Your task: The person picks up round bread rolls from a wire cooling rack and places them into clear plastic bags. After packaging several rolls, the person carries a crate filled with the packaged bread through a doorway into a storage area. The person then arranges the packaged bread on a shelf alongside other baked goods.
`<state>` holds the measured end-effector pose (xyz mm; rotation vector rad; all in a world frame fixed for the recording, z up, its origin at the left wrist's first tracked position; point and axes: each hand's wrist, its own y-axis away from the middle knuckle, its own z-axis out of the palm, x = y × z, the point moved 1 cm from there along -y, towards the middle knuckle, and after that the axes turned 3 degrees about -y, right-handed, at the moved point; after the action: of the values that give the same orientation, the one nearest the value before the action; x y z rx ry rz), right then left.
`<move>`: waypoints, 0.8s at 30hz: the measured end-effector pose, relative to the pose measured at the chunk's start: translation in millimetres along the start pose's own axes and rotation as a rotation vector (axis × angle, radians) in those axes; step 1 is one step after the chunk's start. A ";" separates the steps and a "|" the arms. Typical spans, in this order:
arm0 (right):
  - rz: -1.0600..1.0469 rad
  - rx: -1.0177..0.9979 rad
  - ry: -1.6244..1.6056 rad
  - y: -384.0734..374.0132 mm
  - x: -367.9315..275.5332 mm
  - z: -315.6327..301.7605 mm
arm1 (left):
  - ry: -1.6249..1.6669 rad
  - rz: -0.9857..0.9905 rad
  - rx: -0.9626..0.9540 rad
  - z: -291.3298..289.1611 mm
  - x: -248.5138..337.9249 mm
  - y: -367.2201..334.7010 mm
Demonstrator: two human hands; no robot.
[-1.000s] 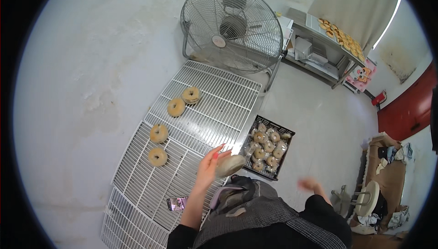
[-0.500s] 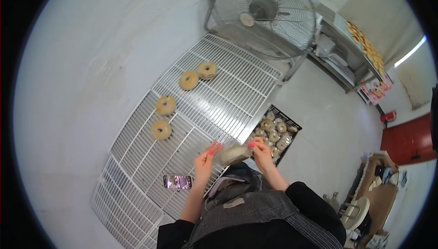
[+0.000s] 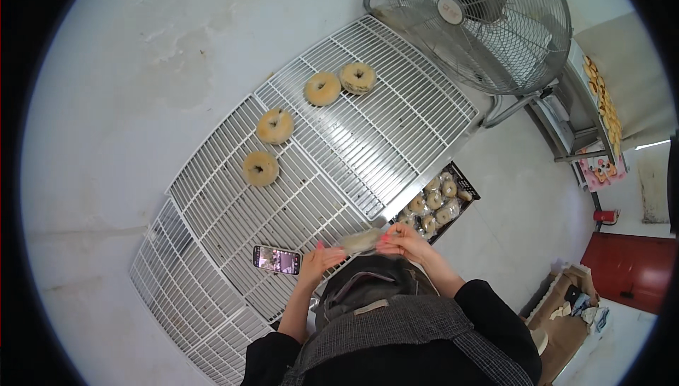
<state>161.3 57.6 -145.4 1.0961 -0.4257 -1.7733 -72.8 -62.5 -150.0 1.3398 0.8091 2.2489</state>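
Between my hands, just above the front edge of the wire rack [image 3: 283,209], hangs a bagel in a clear bag [image 3: 361,242], smeared by motion. My right hand [image 3: 406,243] pinches the bag's right end between thumb and fingers. Fingers stretched out and thumb apart, my left hand [image 3: 322,261] lies at the bag's left end; its fingertips reach the bag. Farther back on the rack sit several unwrapped bagels [image 3: 261,168], spaced in a loose line. A phone [image 3: 277,259] with a lit screen lies on the rack beside my left hand.
A black crate [image 3: 463,210] of bagged bagels stands below the rack's right edge. A large caged fan [image 3: 488,25] rises behind the rack. At the far right are a shelf holding baked goods [image 3: 602,106], a red cabinet [image 3: 629,273] and an open cardboard box [image 3: 559,329].
My left fingers have gone from a pinch to stretched out, while my right hand still grips the bag. The bagged bagel has become more blurred. The whole view has shifted.
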 end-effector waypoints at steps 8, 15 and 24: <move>-0.996 0.277 1.220 -49.0 6.6 -5.1 | -0.512 0.198 0.514 23.6 -2.0 -52.2; -0.912 0.489 1.505 -94.0 18.5 -21.4 | -1.369 0.462 0.757 6.0 -29.4 -108.6; -1.202 0.976 0.881 27.5 -53.0 -72.5 | -0.384 0.425 -0.058 132.0 10.5 -93.8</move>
<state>242.8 103.8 -139.3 3.1210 0.0092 -1.6855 43.5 50.7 -155.4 1.9811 0.3451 2.1701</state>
